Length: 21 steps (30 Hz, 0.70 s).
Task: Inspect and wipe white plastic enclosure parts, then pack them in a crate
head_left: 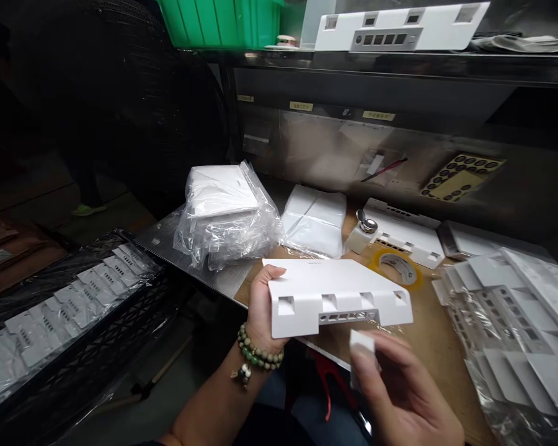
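Observation:
My left hand [261, 306], with a beaded bracelet at the wrist, grips the left end of a white plastic housing [339, 279]. The housing has square notches along its front edge and a grey strip of port openings facing me. Just below its right end, my right hand [400, 384] pinches a small white block or pad [361, 342] between thumb and fingers, apart from the housing. What the small piece is made of cannot be made out.
Bagged white housings [225, 198] are stacked at the left, beside flat plastic bags [315, 220]. Behind lie a tape roll [397, 269] and another housing [411, 238]. More housings [516, 322] pile up at right. A shelf [400, 64] with a green bin [221, 23] spans above; a crate [69, 310] stands lower left.

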Each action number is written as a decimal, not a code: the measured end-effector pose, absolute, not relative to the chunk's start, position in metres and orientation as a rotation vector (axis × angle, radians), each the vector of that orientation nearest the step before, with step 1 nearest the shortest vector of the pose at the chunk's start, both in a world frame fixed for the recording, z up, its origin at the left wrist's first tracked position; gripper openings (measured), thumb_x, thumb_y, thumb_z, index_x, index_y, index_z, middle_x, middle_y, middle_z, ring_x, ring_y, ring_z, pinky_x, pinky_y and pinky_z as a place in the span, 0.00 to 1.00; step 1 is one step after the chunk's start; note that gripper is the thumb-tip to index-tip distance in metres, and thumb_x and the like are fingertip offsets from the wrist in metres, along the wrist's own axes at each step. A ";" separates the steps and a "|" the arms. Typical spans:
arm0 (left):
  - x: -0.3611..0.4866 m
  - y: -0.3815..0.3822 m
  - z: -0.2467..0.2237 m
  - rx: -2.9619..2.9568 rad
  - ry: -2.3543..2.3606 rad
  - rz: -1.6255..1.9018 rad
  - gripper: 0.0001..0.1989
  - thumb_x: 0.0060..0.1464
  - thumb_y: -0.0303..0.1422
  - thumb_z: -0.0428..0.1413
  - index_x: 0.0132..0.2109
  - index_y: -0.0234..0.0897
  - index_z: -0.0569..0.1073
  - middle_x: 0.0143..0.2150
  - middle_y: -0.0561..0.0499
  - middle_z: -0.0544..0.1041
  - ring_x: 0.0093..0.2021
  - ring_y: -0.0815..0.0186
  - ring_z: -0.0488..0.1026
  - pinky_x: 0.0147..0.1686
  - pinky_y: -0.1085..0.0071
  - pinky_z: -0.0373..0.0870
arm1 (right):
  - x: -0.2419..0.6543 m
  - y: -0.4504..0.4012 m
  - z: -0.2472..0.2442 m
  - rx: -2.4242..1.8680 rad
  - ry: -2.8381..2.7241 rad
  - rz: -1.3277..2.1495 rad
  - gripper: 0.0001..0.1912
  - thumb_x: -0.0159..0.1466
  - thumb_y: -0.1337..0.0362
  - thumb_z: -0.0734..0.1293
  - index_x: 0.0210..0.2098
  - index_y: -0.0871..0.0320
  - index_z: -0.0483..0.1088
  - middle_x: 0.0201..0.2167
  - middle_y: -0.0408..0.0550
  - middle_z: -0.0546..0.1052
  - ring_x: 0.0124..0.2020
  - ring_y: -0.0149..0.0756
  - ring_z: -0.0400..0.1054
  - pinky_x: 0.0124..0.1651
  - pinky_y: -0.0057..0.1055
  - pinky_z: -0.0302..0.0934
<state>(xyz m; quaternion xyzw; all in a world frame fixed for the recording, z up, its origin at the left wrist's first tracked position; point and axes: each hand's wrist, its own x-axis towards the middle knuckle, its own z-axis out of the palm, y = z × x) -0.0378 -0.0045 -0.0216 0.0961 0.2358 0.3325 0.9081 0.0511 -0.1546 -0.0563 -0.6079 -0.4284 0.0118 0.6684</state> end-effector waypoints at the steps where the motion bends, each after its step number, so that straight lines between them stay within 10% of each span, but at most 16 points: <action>1: -0.035 -0.006 -0.021 0.186 0.493 0.698 0.28 0.48 0.30 0.51 0.57 0.22 0.72 0.42 0.36 0.84 0.43 0.46 0.82 0.48 0.50 0.77 | 0.049 -0.151 -0.055 -1.366 -1.050 0.004 0.09 0.62 0.68 0.72 0.43 0.53 0.77 0.38 0.48 0.79 0.37 0.37 0.74 0.35 0.28 0.70; 21: -0.025 -0.019 -0.021 0.177 0.410 0.643 0.30 0.46 0.28 0.53 0.59 0.27 0.72 0.47 0.39 0.82 0.45 0.47 0.81 0.53 0.51 0.75 | 0.017 -0.130 -0.038 -1.375 -1.237 -0.064 0.14 0.61 0.73 0.72 0.44 0.51 0.80 0.32 0.45 0.75 0.31 0.32 0.72 0.31 0.28 0.67</action>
